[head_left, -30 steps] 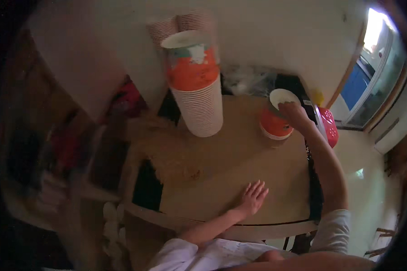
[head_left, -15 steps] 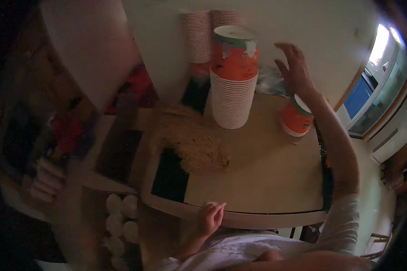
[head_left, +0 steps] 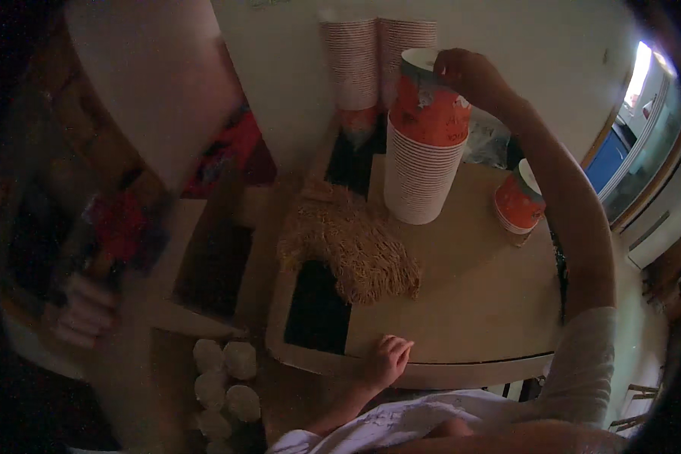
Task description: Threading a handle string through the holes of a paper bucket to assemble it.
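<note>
A tall stack of paper tubs [head_left: 425,178] stands upright on the table, white ribbed rims below and an orange, green-banded tub [head_left: 431,110] on top. My right hand [head_left: 473,76] reaches over that top tub, its bent fingers closed on the rim at the right side. My left hand [head_left: 390,359] rests at the table's near edge with fingers curled in, and I see nothing in it. Between the hands and to the left lies a heap of brown, stringy, crinkled material [head_left: 356,250]. A shorter orange tub stack [head_left: 519,200] stands beside my right forearm.
Two more tub stacks [head_left: 349,64] stand against the wall. Clear plastic wrap [head_left: 488,144] lies behind the tall stack. At lower left are several white rounded pieces [head_left: 240,359] and an open carton [head_left: 212,268]. A dark green patch [head_left: 316,310] shows on the table [head_left: 461,325].
My right hand has come left and closed on the top tub's rim; before, it was open in the air beside the stack. The whole view has shifted slightly. My left hand stays by the edge.
</note>
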### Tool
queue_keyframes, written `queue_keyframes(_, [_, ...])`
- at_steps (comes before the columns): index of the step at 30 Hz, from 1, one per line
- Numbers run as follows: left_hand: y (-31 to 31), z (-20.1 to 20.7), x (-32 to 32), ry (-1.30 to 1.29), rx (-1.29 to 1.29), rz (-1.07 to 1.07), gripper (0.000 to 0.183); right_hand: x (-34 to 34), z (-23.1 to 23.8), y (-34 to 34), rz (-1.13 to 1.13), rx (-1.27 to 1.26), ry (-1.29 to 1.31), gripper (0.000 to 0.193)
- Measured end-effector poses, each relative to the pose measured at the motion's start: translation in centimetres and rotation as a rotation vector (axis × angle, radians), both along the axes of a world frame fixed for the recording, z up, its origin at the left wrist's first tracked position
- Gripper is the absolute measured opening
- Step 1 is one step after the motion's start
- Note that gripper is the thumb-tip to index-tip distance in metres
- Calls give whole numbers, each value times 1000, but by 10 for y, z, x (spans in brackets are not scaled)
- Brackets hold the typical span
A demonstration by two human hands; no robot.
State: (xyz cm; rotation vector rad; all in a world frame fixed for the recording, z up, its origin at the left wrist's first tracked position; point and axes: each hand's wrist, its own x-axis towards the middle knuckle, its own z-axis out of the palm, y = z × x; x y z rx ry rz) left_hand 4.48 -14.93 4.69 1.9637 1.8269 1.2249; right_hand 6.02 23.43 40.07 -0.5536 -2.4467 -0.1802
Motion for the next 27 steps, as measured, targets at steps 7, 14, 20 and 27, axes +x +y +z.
queue_keyframes(7, [129,101,-54,172,223,176,38,4,-4,-7,11,-170,43,12])
queue_keyframes(14, [235,150,-69,504,492,249,41,4,-9,-18,58,-260,36,12])
queue_keyframes(20, [261,158,-64,333,309,204,41,10,-10,-11,11,-291,42,11])
queue_keyframes(27, [258,145,-63,600,347,314,43,8,-16,-10,191,-68,96,8])
